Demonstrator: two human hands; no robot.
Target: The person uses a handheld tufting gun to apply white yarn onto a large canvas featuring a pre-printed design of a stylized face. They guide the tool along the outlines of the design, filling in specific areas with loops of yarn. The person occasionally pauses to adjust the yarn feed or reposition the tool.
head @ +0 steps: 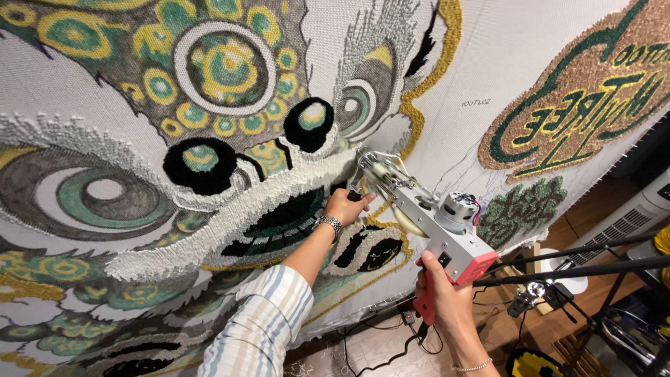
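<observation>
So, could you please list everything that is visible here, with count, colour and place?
tufting gun: one, grey with red handle, centre right, nose at the cloth
tufted cloth: one, white with green, yellow and black pile, fills the upper view
lettered patch: one, tan and green, upper right
black stand bars: two, right
cables: black, floor below
wristwatch: one, silver, left wrist
bracelet: one, silver, right wrist
left hand: on the gun's front grip
right hand: around the red handle

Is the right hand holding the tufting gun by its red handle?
Yes, the right hand is closed around the red handle of the tufting gun.
</observation>
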